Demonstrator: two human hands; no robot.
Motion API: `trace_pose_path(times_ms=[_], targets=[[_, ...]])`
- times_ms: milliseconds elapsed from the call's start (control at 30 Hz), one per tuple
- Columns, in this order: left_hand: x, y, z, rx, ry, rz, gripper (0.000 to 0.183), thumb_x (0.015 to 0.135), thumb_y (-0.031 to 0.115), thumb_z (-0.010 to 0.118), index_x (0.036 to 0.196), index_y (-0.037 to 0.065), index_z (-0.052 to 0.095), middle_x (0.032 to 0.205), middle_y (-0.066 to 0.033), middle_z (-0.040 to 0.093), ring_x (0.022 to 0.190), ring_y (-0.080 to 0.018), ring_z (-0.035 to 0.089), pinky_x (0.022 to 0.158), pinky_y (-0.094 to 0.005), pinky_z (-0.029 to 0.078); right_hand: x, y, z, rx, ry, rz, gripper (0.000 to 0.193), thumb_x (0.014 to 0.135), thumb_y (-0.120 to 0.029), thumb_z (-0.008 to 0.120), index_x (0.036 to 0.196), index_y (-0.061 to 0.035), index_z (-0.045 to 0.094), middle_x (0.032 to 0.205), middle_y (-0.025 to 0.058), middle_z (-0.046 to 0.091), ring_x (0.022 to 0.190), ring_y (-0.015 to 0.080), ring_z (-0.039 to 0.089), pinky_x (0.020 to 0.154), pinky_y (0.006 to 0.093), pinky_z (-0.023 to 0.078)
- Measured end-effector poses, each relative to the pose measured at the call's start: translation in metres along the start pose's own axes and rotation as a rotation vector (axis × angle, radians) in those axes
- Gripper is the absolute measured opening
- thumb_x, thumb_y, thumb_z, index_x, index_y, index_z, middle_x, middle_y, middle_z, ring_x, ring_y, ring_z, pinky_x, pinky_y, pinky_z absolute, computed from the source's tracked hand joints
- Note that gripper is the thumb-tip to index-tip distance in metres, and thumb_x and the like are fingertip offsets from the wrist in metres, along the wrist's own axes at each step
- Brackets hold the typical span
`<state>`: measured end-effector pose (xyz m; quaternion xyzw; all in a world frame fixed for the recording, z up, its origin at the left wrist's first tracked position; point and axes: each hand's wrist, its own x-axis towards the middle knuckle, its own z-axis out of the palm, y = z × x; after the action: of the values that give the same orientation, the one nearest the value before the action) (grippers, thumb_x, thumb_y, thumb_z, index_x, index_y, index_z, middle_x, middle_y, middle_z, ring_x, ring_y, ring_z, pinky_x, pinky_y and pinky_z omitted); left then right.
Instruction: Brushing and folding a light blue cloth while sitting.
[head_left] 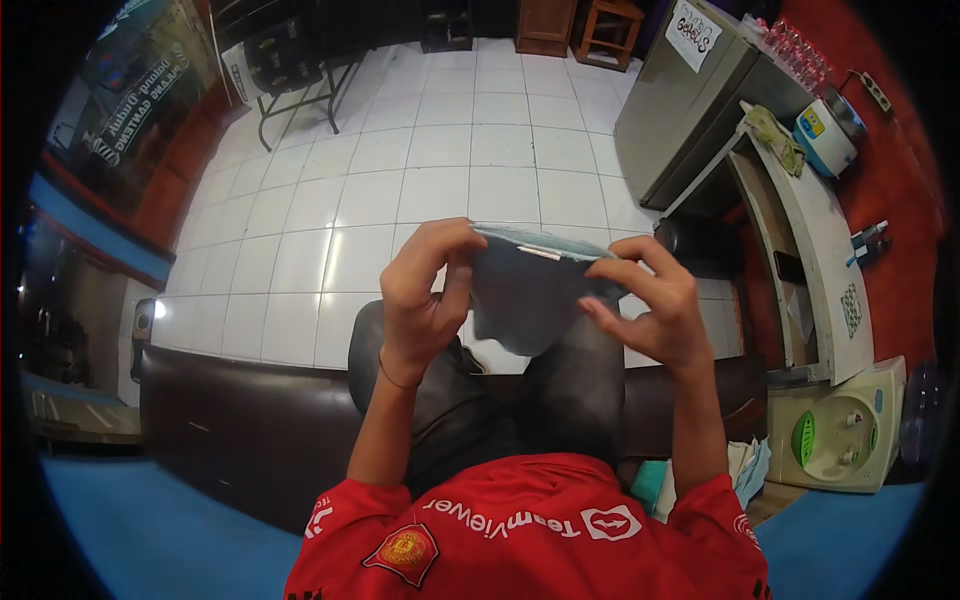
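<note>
A dark grey piece of cloth (pixel 525 295) with a pale teal upper edge and a small white tag hangs in front of me, above my thighs. Its exact kind I cannot make out. My left hand (pixel 428 290) pinches the upper left corner between thumb and fingers. At the opposite corner, my right hand (pixel 652 303) grips the edge with its fingers, the thumb standing lower against the side. Between both hands the cloth is stretched, and its lower edge hangs loose and uneven.
I sit on a dark brown bench (pixel 240 420) above a white tiled floor (pixel 430 190). On the right stand a grey fridge (pixel 670 110), a white shelf unit (pixel 825 270) and a water dispenser (pixel 835 425). Folded cloths (pixel 745 465) lie beside my right elbow. A metal-legged chair (pixel 285 75) stands far left.
</note>
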<state>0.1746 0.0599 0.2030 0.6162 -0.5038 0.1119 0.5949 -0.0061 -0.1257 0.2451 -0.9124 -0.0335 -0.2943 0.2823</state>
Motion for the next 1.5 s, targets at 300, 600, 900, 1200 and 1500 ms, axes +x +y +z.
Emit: trace_pose_path(times_ms=[300,600,900,1200,1500], targets=[[0.002,0.065,-0.006,-0.493,0.024,-0.068,0.026,0.082,-0.009,0.070,0.103,-0.002,0.057,0.103,-0.0136,0.060,0.086,-0.0126,0.060,0.068,-0.0222,0.052,-0.021,-0.055,-0.045,0.325,0.330,0.130,0.026,0.078,-0.001,0.075,0.102,0.0039,0.067,0.089,0.0104,0.064,0.079,0.0145,0.057,0.071,0.0234,0.044],[0.005,0.067,0.033,-0.660,-0.004,-0.479,0.025,0.086,-0.004,0.068,0.109,-0.002,0.057,0.101,-0.0086,0.060,0.086,-0.0111,0.060,0.068,-0.0209,0.051,-0.039,-0.033,-0.046,0.338,0.513,0.508,0.026,0.086,-0.002,0.068,0.111,0.0036,0.064,0.099,0.0054,0.064,0.086,0.0078,0.058,0.077,0.0196,0.045],[-0.082,-0.139,0.179,-0.610,-0.233,-1.076,0.034,0.087,0.011,0.070,0.117,0.003,0.054,0.093,-0.0047,0.062,0.084,-0.0103,0.059,0.067,-0.0251,0.052,-0.117,0.189,0.058,0.258,0.224,0.946,0.028,0.088,-0.012,0.068,0.113,-0.0010,0.065,0.085,0.0011,0.065,0.074,0.0070,0.056,0.065,0.0232,0.044],[-0.093,-0.180,0.205,-0.562,-0.295,-1.220,0.034,0.087,0.011,0.069,0.117,0.000,0.055,0.089,-0.0056,0.066,0.085,-0.0129,0.063,0.073,-0.0275,0.054,-0.123,0.230,0.081,0.251,0.219,1.139,0.025,0.086,-0.011,0.068,0.109,-0.0019,0.067,0.083,0.0051,0.066,0.076,0.0098,0.059,0.072,0.0237,0.047],[-0.110,-0.136,0.180,-0.042,-0.282,-0.853,0.025,0.088,0.020,0.070,0.093,-0.003,0.062,0.074,-0.0088,0.065,0.065,-0.0117,0.062,0.062,-0.0273,0.051,-0.118,0.178,0.081,-0.301,0.234,0.754,0.029,0.088,-0.017,0.067,0.114,-0.0045,0.065,0.104,0.0089,0.067,0.086,0.0173,0.063,0.073,0.0274,0.049]])
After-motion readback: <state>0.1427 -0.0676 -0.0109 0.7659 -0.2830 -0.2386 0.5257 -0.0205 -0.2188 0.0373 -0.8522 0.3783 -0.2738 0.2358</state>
